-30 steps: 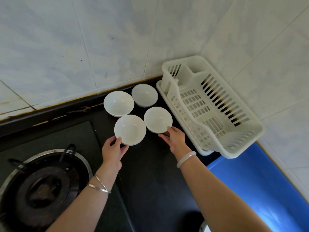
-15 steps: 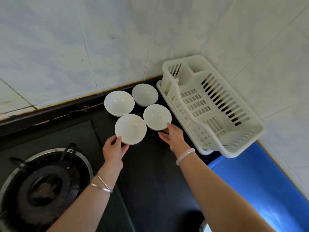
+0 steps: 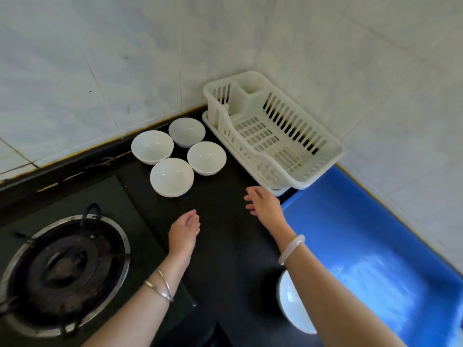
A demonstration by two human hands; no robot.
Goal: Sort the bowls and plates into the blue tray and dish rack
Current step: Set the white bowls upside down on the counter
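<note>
**Four bowls waiting beside the dish rack, both hands free**

Four white bowls (image 3: 171, 177) are sitting in a tight cluster on the black counter (image 3: 225, 246), just beside the long side of the dish rack (image 3: 225, 80). Nothing is being gripped. The left hand (image 3: 184, 227) and the right hand (image 3: 264, 205) are being held over the counter, nearer the camera than the rack, with fingers loose and spread, short of the bowls. The blue tray (image 3: 363, 234) is lying at the rack's near end.

By judgement, a pick-up is being prepared. The shortest path is being offered by the bowl closest to the rack (image 3: 206, 158). It is best pinched at the rim with the thumb inside and lifted straight up, so that its neighbours are not knocked. The rack's high side wall is being faced, so the bowl is better carried over the rim than slid.

A further white dish (image 3: 290, 304) is being partly hidden by the right forearm, well away from the rack's near end. Whether it is a bowl or a plate cannot be told. A gas burner (image 3: 65, 266) is sitting well apart from the rack, beyond the bowls. The hidden dish is being crossed by the forearm, so a knock is being risked there.
</note>
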